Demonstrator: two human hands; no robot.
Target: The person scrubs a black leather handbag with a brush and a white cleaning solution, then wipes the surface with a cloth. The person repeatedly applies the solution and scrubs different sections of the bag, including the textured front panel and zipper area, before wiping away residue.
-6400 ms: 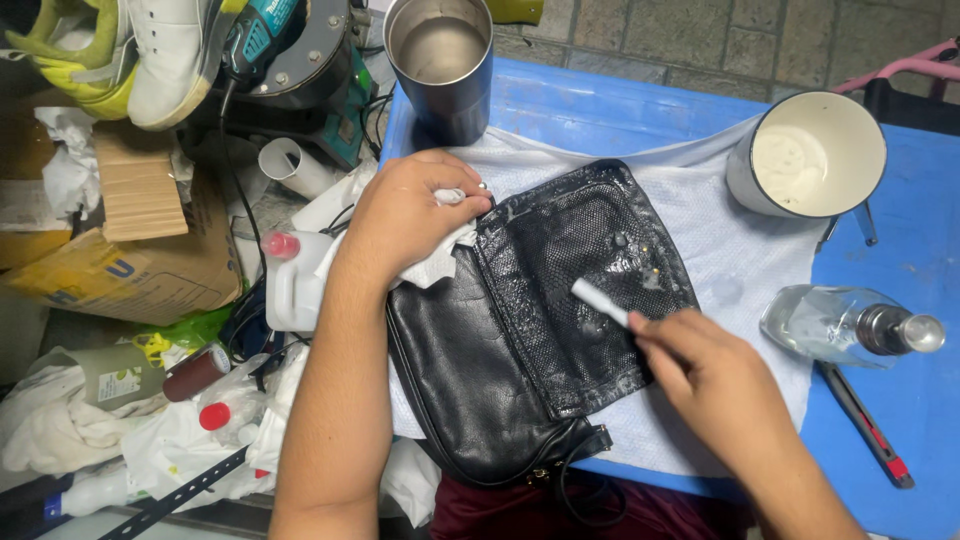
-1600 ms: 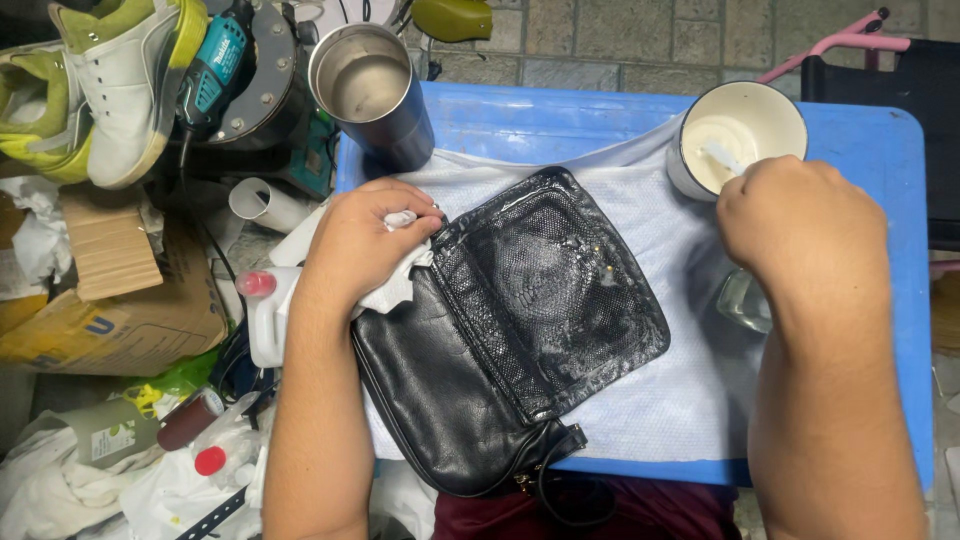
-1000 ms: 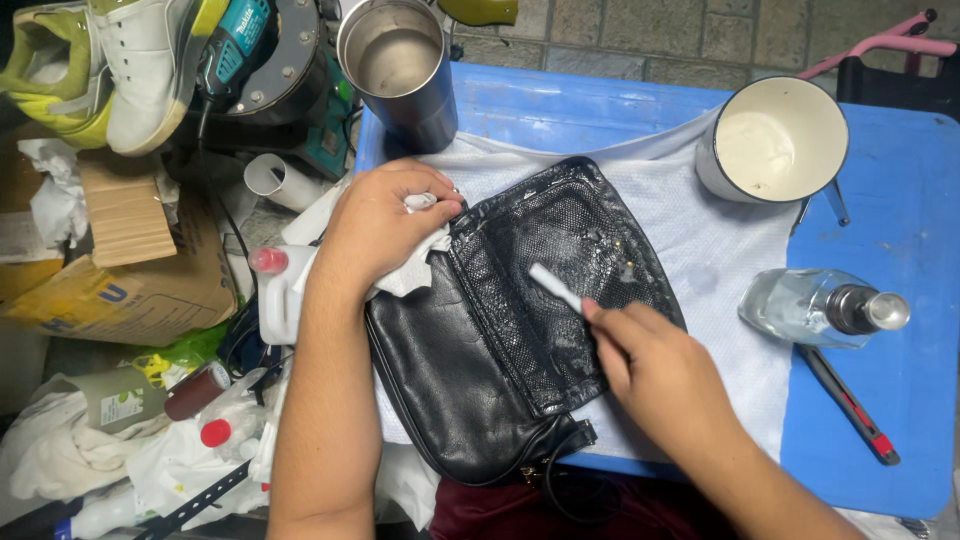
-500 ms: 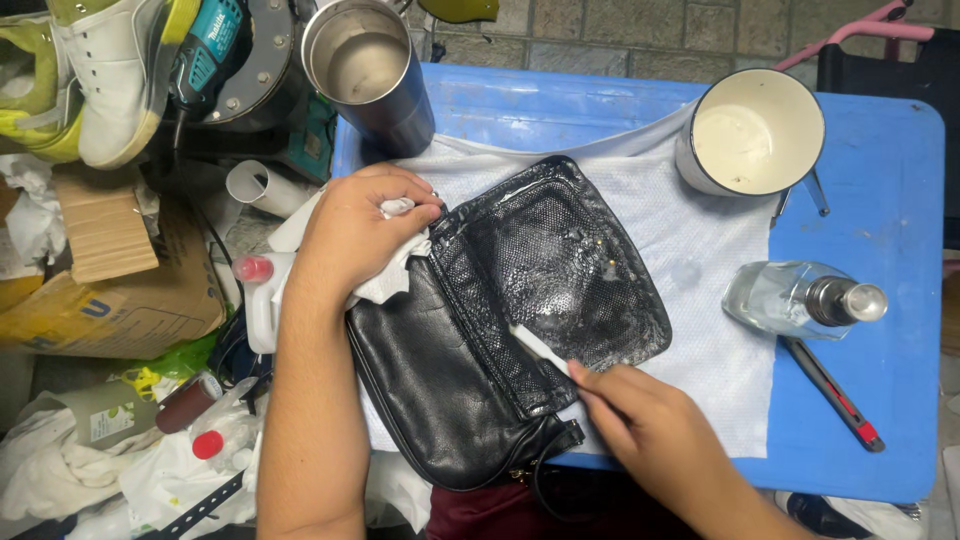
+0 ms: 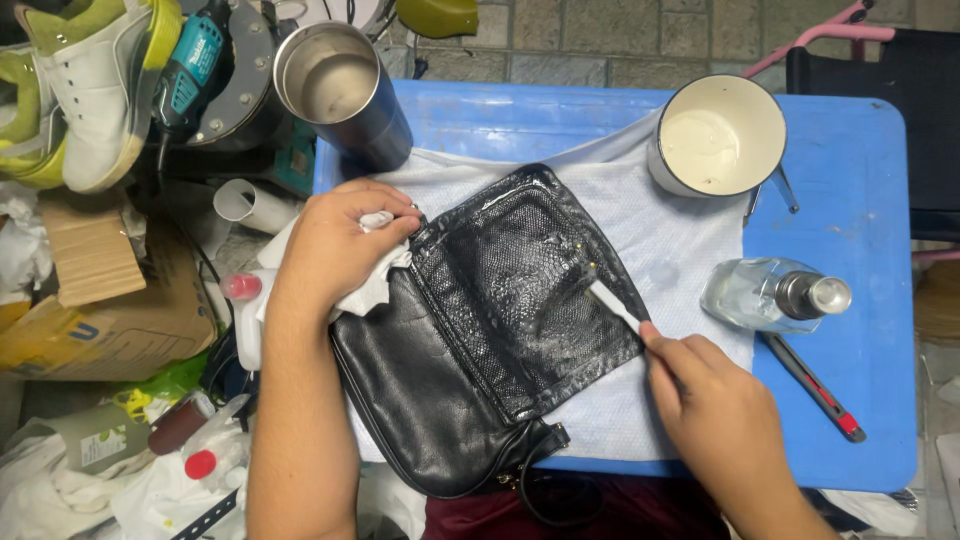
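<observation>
A black leather handbag (image 5: 470, 350) with a wet, snake-textured flap lies on a white cloth (image 5: 680, 240) spread over a blue table (image 5: 850, 190). My left hand (image 5: 335, 245) presses on the bag's upper left corner with a crumpled white rag (image 5: 365, 290) held under the palm. My right hand (image 5: 715, 400) grips a thin white brush (image 5: 612, 303) whose tip touches the flap's right edge. A white enamel mug (image 5: 717, 135) with creamy white paste stands at the cloth's far right corner.
A steel tumbler (image 5: 340, 95) stands at the table's far left corner. A clear glass bottle (image 5: 772, 295) lies on its side right of the cloth, with a red-tipped utility knife (image 5: 810, 385) beside it. Shoes (image 5: 80, 90), a power drill, cardboard and bottles crowd the left.
My right hand has swept the brush from the flap's lower middle to its right edge. Earlier it dipped the brush in the mug. My left hand has stayed on the bag.
</observation>
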